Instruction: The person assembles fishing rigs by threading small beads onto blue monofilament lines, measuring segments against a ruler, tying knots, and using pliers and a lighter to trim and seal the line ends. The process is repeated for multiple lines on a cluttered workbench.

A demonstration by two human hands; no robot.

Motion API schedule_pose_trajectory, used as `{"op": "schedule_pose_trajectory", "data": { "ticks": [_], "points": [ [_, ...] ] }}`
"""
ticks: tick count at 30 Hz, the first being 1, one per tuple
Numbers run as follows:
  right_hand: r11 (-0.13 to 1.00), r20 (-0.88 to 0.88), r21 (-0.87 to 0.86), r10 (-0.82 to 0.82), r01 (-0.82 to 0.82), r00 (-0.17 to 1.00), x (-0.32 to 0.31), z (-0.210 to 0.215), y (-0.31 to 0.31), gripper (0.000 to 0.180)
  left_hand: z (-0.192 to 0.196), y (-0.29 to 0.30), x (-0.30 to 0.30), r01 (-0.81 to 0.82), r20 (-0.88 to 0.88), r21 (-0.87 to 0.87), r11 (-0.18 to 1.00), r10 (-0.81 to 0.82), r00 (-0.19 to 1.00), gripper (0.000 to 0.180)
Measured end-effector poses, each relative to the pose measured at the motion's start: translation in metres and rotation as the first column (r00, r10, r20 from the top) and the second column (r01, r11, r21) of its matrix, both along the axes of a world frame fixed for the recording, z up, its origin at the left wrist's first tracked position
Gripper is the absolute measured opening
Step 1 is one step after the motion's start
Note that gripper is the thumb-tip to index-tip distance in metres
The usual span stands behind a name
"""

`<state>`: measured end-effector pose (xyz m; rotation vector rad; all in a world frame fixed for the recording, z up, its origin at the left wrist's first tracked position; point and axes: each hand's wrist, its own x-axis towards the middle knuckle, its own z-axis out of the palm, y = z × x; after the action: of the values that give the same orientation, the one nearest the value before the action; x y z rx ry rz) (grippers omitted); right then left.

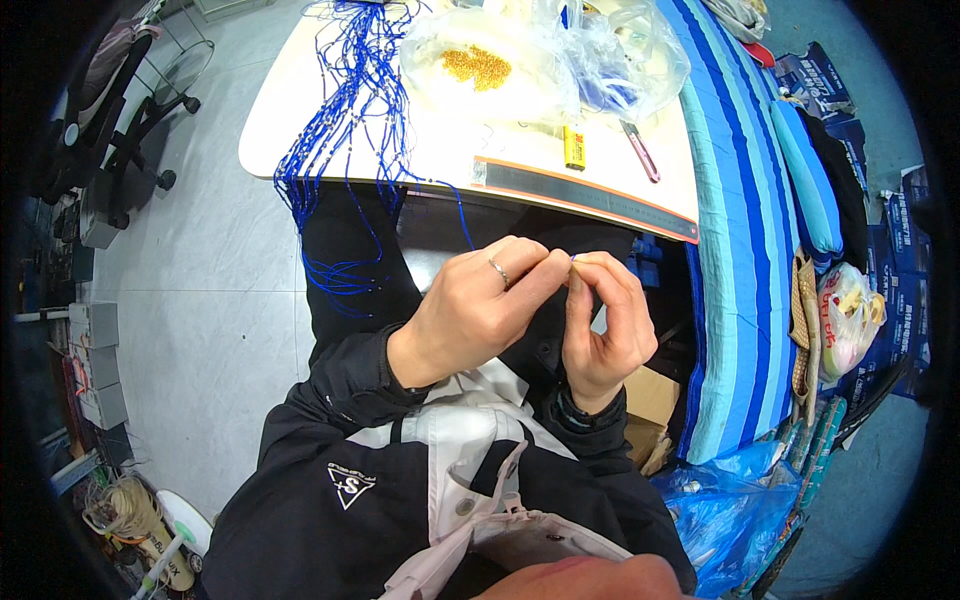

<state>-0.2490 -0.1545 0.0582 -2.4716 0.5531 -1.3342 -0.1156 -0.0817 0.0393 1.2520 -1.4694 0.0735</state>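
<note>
My left hand (482, 312), with a ring on one finger, is closed in a pinch in front of my body. My right hand (608, 325) pinches too, its fingertips meeting those of the left. A speck of blue cord (573, 257) shows between the fingertips; the rest of it is hidden by the fingers. One blue strand (463, 215) runs from the bundle over the table edge to behind my left hand. The bundle of blue cords (365, 110), dotted with small pale beads, lies on the table's left part, its ends hanging onto my dark trouser leg.
On the white table (270, 130) stand a clear bag with gold beads (477, 68) and another plastic bag (640, 60). A ruler (585, 198) lies along the front edge, near a yellow box (574, 148) and a pink-handled tool (642, 155). At right is a blue striped bed (745, 250).
</note>
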Motion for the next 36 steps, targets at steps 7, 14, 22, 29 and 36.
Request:
{"op": "schedule_pose_trajectory", "data": {
  "ticks": [7,14,22,29,36],
  "points": [
    [0.996,0.035,0.086,0.004,-0.007,0.999,0.0002,-0.0033,0.0022,0.017,0.0022,-0.0012,-0.0034,0.053,-0.136,-0.008,0.999,-0.053,0.989,0.026],
    [0.982,0.089,0.186,0.004,-0.021,0.996,0.0007,-0.006,0.0041,0.014,0.0022,-0.0031,-0.0049,0.039,-0.177,-0.026,0.999,-0.043,0.983,0.019],
    [0.993,0.064,0.12,-0.029,0.021,0.998,0.0009,-0.0039,0.0047,0.015,0.0021,-0.0017,-0.0076,0.007,-0.129,-0.016,1.0,-0.009,0.992,0.021],
    [0.997,0.054,0.078,-0.034,0.03,0.998,0.0006,-0.0041,0.0045,0.015,0.0028,-0.001,-0.0077,0.0,-0.109,-0.008,1.0,-0.001,0.994,0.021],
    [0.997,0.055,0.072,-0.028,0.024,0.998,0.0,-0.005,0.0036,0.015,-0.0005,-0.0014,-0.0061,-0.034,-0.008,-0.035,0.999,0.034,0.999,0.029]
  ]
}}
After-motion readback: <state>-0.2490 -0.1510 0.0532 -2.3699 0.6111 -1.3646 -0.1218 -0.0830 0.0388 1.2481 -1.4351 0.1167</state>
